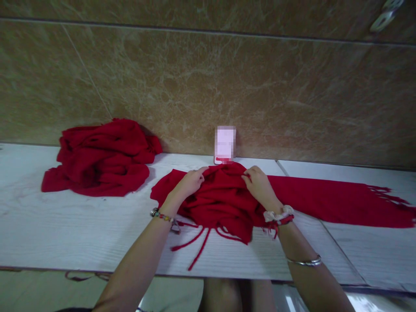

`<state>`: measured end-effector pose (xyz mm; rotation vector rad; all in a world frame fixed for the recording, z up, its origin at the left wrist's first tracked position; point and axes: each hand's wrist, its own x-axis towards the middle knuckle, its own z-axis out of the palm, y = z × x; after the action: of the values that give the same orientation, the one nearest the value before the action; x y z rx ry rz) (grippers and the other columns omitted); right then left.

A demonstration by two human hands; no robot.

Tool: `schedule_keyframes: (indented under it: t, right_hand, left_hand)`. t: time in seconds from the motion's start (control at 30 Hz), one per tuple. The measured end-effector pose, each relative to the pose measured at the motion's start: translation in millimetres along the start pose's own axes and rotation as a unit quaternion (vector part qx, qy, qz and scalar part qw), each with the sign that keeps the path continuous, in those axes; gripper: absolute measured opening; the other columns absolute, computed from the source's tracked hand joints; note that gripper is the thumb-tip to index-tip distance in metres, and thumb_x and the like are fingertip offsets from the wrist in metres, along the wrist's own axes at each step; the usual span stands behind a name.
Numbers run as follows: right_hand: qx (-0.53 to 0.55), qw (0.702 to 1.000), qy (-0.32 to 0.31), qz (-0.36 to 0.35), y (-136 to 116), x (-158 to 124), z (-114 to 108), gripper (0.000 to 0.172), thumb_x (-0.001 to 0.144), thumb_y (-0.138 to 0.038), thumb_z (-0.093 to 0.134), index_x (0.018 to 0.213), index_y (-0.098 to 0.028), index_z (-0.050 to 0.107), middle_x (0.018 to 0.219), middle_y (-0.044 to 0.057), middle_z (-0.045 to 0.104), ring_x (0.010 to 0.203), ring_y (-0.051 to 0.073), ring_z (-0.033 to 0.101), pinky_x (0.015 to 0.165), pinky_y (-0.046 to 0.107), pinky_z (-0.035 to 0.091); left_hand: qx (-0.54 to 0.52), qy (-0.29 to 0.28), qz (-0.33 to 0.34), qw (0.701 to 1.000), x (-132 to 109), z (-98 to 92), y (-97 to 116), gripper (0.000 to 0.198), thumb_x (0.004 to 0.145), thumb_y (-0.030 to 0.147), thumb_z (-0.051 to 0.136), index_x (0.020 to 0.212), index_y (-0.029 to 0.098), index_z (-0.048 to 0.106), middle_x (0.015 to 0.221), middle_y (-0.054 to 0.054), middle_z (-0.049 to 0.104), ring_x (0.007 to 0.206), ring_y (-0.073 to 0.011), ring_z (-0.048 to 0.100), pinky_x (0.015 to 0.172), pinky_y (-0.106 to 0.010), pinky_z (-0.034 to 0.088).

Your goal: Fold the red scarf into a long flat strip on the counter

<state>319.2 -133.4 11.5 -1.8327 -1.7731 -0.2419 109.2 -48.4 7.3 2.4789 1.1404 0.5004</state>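
From my post I take the phone-like object (215,159), upright by the brown wall (182,86), as my landmark. The red scarf (224,195) lies on the white counter (32,234) right in front of it, bunched up, with a flat fringed strip (331,199) reaching well out to the right. In front of the object and to its right, my right hand (258,184) pinches a fold at the scarf's far edge; to its left, my left hand (191,181) rests on the same edge, though blur keeps me from telling whether those fingers grip. I judge the step in hand to be arranging the folds; the next move seems to call for an even hold on both sides. Left of the object, apart from the scarf, sits a crumpled red pile (100,160). Loose strands (198,249) point away from the object toward me and could snag on my beaded bracelet (164,215), while the wall just behind it limits reach
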Motion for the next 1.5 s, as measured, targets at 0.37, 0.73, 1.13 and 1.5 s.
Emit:
schedule_keyframes:
  t: [0.37, 0.73, 1.13, 1.5]
  right_hand:
    - [0.024, 0.996, 0.069, -0.042, 7.6, 1.4, -10.1, 0.023, 0.076, -0.022, 0.052, 0.098, -0.017, 0.058, 0.098, 0.011, 0.054, 0.090, 0.024, 0.050, 0.077, 0.038, 0.043]
    - [-0.058, 0.981, -0.182, -0.026, -13.4, -7.8, 9.3, 0.021, 0.076, -0.013, 0.052, 0.095, -0.016, 0.059, 0.099, 0.009, 0.061, 0.095, 0.024, 0.054, 0.078, 0.038, 0.041]
    - [0.132, 0.971, 0.198, -0.010, -10.1, 2.6, -20.3, 0.015, 0.079, -0.021, 0.047, 0.068, -0.019, 0.057, 0.069, 0.003, 0.062, 0.069, 0.017, 0.055, 0.065, 0.028, 0.041]
    - [0.077, 0.995, -0.053, -0.026, -6.9, 0.3, -13.4, 0.017, 0.077, -0.029, 0.054, 0.080, -0.016, 0.064, 0.058, -0.001, 0.054, 0.053, 0.012, 0.048, 0.053, 0.023, 0.038]
  left_hand:
    - [-0.019, 0.175, 0.029, 0.984, 2.1, -12.2, -5.5, 0.045, 0.079, 0.011, 0.044, 0.124, 0.015, 0.042, 0.085, -0.004, 0.061, 0.079, -0.0139, 0.055, 0.079, -0.027, 0.043]
    - [0.044, -0.024, 0.058, 0.997, 0.6, 12.0, -5.8, 0.058, 0.072, 0.010, 0.055, 0.128, 0.018, 0.039, 0.089, -0.003, 0.067, 0.081, -0.0150, 0.060, 0.077, -0.025, 0.044]
    - [-0.110, 0.377, 0.063, 0.918, -2.3, -20.9, 4.1, 0.030, 0.080, 0.016, 0.047, 0.109, 0.018, 0.053, 0.081, 0.000, 0.064, 0.077, -0.0112, 0.058, 0.077, -0.024, 0.044]
    - [-0.115, 0.035, 0.031, 0.992, -3.9, -16.2, 0.8, 0.038, 0.083, 0.023, 0.039, 0.121, 0.019, 0.047, 0.058, 0.003, 0.058, 0.053, -0.0106, 0.054, 0.058, -0.022, 0.045]
